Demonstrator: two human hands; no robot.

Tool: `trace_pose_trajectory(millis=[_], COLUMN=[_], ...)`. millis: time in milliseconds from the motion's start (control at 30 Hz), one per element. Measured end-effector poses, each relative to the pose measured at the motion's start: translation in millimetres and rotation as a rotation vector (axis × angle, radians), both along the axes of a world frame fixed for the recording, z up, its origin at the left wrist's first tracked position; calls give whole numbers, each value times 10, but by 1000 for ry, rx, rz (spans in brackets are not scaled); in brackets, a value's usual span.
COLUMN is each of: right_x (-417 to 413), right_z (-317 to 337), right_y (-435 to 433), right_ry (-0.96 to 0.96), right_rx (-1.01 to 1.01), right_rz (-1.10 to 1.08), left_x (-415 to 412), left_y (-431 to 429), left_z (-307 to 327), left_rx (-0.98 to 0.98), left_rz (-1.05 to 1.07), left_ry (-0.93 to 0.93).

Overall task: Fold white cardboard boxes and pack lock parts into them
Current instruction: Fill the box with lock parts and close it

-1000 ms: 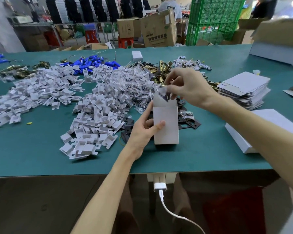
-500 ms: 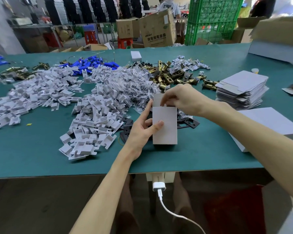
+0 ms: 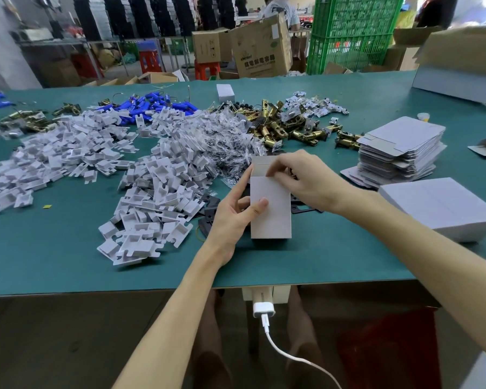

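The box [image 3: 271, 211] stands upright near the tabletop's [image 3: 68, 248] front edge, left grip [image 3: 230, 217] clasping its left side, thumb on the front, while the right grip [image 3: 300, 178], nearer the open top, pinches the flap [image 3: 260, 165], likely to tuck it down.

I am in a factory, in a big room where things get packed. My long green tabletop [image 3: 54, 248] is covered in heaps of little white plastic pieces [image 3: 157, 197], blue pieces [image 3: 163, 103] and brass lock parts [image 3: 278, 130]. A stack of flat white cardboard sheets [image 3: 399, 153] sits near me. Behind the tabletop I see brown cartons [image 3: 261, 49], tall green crates [image 3: 351, 32] and rows of black stacks [image 3: 141, 15].
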State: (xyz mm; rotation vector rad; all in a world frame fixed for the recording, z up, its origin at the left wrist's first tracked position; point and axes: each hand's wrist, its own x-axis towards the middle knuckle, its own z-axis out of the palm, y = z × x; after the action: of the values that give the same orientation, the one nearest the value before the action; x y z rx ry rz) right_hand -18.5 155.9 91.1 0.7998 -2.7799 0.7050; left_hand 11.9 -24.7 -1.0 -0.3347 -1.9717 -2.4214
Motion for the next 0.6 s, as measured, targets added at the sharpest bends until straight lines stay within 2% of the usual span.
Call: trace_pose_trajectory(millis=[100,167,267,367,500,600], right_x=[43,104,178,233,274,288], right_z=[-162,-267,-422,-533,-594,-659], right_y=[29,22,-19,-54,-57,-59], right_ry=[41,-17,-171,-298,-324,-324], right_rx=[-236,-457,-674,-818,-971,-1013], right_rz=[-42,-85,-130,-103,-111,-116], left_x=[6,11,16,23,32,34], left_y=[-2,-2,-5,-4,-12,-20], left_z=[6,14,18,21,24,11], left_rx=[21,39,54,62,64,16], left_rz=[17,22,36,50,55,43], left_ry=[-6,-14,-19,-37,-91,-97])
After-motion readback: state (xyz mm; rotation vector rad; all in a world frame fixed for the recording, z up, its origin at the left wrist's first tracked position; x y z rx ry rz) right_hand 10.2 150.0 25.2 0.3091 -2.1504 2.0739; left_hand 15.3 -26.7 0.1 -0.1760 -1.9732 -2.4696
